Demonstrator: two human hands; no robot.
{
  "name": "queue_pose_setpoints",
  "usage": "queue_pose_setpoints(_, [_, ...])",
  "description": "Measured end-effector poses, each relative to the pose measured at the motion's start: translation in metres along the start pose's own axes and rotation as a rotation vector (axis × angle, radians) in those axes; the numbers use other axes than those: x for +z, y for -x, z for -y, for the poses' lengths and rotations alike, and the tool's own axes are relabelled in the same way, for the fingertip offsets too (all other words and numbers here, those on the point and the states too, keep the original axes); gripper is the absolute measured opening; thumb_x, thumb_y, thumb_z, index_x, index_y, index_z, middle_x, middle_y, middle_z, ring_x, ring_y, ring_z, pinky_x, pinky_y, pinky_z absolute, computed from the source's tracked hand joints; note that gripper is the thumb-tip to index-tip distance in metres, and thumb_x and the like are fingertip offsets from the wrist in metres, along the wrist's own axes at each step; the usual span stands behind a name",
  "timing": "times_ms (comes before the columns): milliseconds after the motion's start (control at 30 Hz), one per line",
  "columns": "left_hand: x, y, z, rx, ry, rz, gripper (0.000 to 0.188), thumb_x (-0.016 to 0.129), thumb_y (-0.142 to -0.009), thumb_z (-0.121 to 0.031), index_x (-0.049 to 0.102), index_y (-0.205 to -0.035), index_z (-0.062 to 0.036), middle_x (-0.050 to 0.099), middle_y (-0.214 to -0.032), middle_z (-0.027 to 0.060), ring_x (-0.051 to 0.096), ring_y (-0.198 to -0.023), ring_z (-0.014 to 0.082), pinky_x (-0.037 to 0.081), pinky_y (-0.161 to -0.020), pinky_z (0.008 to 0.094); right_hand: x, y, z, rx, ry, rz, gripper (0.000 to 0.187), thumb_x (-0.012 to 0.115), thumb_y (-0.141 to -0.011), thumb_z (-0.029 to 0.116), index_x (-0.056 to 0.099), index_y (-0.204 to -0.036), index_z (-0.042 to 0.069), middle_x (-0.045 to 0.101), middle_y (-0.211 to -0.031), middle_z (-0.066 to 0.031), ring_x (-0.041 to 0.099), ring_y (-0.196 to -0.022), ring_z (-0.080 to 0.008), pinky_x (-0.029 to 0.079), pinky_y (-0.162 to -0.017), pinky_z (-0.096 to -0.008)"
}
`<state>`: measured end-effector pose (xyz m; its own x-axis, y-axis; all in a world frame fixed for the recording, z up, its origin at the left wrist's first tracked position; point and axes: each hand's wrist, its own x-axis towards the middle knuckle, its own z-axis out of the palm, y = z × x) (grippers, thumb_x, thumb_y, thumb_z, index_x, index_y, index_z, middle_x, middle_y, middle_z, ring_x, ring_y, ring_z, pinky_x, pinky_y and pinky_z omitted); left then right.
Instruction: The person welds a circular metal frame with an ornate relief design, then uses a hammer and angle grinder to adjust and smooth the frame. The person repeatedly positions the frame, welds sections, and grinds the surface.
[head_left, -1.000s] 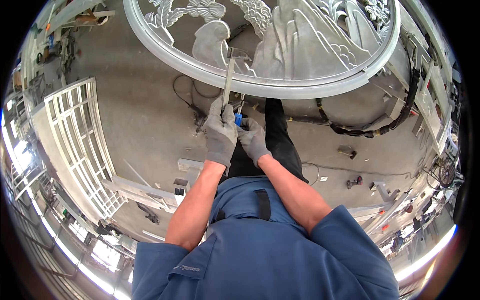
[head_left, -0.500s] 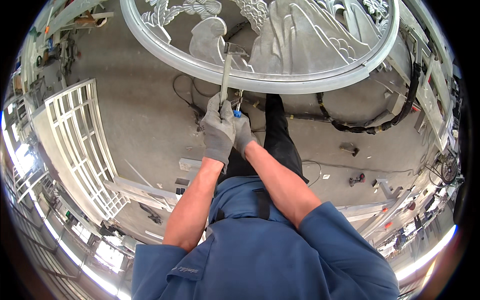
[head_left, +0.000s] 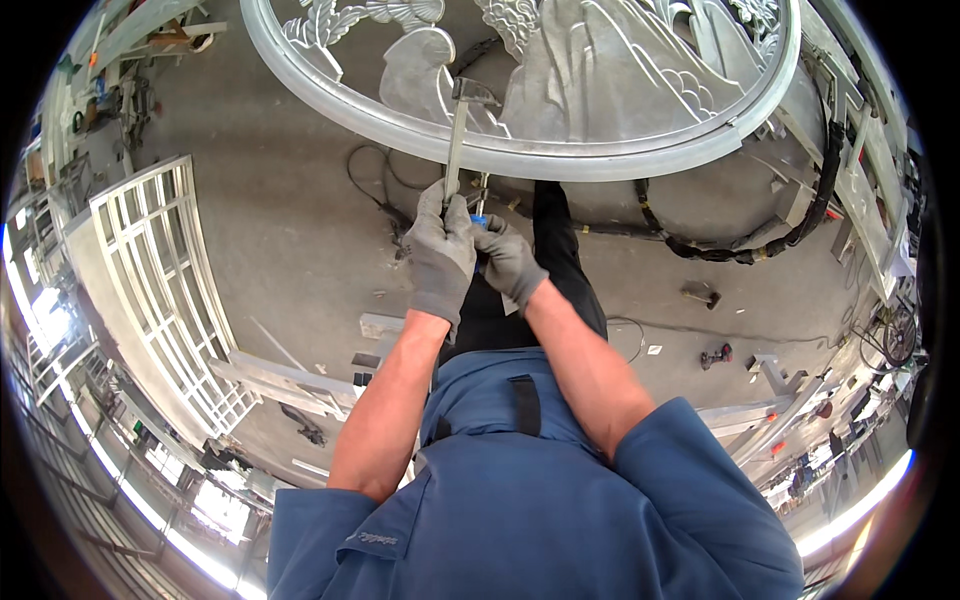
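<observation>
In grey work gloves, my left hand (head_left: pixel 440 255) is closed round the handle of a hammer (head_left: pixel 457 145). The hammer points away from me, its dark head over the near edge of a large round metal panel (head_left: pixel 590 165) with raised relief figures. Just to the right, my right hand (head_left: pixel 508 258) closes its fingers on a blue-handled tool (head_left: pixel 480 221). A slim metal shaft runs from that tool toward the panel's rim; its kind and its far tip cannot be made out. The two hands are side by side, close together, short of the rim.
A white metal grille (head_left: pixel 165 290) lies on the left. Beyond my right leg, a thick black cable bundle (head_left: pixel 740 255) curves over the floor. A red-and-black power tool (head_left: pixel 716 356) and metal offcuts lie at the right. Metal bars (head_left: pixel 290 385) are at the lower left.
My right hand has come out from behind the left and shifted right, so its fingers on the blue handle now show. My left hand and the hammer have barely moved.
</observation>
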<state>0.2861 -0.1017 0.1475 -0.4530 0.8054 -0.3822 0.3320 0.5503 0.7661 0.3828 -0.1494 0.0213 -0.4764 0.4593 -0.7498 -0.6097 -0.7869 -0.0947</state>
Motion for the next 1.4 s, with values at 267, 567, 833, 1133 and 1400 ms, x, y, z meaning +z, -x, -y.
queue_pose_setpoints(267, [0.001, -0.001, 0.007, -0.032, -0.008, -0.020, 0.029, 0.055, -0.103, -0.015, 0.061, -0.126, 0.0003, 0.067, -0.095, 0.0097, 0.060, -0.079, 0.0153, 0.051, -0.073, 0.0320, 0.034, 0.014, -0.008, -0.170, 0.793, -0.305, 0.034, 0.065, -0.095, 0.029, 0.060, -0.117, 0.003, 0.067, -0.095, -0.0084, 0.065, -0.086, -0.0196, 0.052, -0.079, -0.0354])
queue_pose_setpoints(567, [0.003, -0.001, 0.003, -0.011, 0.042, -0.027, 0.025, 0.057, -0.102, -0.014, 0.062, -0.123, -0.0007, 0.069, -0.098, 0.0163, 0.067, -0.082, 0.0229, 0.053, -0.074, 0.0359, 0.012, -0.021, 0.009, 0.175, 0.266, 0.088, 0.017, 0.075, -0.089, 0.024, 0.071, -0.095, 0.008, 0.069, -0.087, -0.0014, 0.065, -0.072, -0.0119, 0.050, -0.063, -0.0289])
queue_pose_setpoints(833, [0.001, 0.004, 0.003, -0.058, 0.024, 0.011, 0.027, 0.054, -0.104, -0.014, 0.060, -0.128, -0.0016, 0.067, -0.097, 0.0068, 0.061, -0.085, 0.0123, 0.052, -0.073, 0.0314, 0.027, -0.016, -0.037, -0.451, 0.799, -0.426, 0.041, 0.077, -0.086, 0.036, 0.065, -0.104, 0.002, 0.068, -0.087, -0.0075, 0.062, -0.077, -0.0169, 0.052, -0.070, -0.0367])
queue_pose_setpoints(1133, [0.006, -0.002, 0.026, -0.120, 0.131, 0.036, 0.027, 0.055, -0.105, -0.013, 0.060, -0.129, -0.0021, 0.062, -0.091, 0.0001, 0.049, -0.070, 0.0053, 0.044, -0.060, 0.0238, 0.013, -0.017, 0.012, 0.164, 0.442, 0.063, 0.031, 0.075, -0.088, 0.020, 0.067, -0.108, -0.001, 0.069, -0.090, -0.0013, 0.063, -0.081, -0.0122, 0.051, -0.071, -0.0313])
queue_pose_setpoints(1400, [0.005, 0.002, -0.005, -0.149, 0.178, 0.023, 0.024, 0.055, -0.105, -0.012, 0.059, -0.128, -0.0028, 0.050, -0.079, -0.0052, 0.042, -0.062, 0.0010, 0.035, -0.051, 0.0197, -0.021, 0.042, 0.186, -0.607, -0.152, -0.090, 0.063, 0.071, -0.090, 0.041, 0.052, -0.140, 0.007, 0.055, -0.140, -0.0111, 0.050, -0.130, -0.0321, 0.041, -0.112, -0.0511])
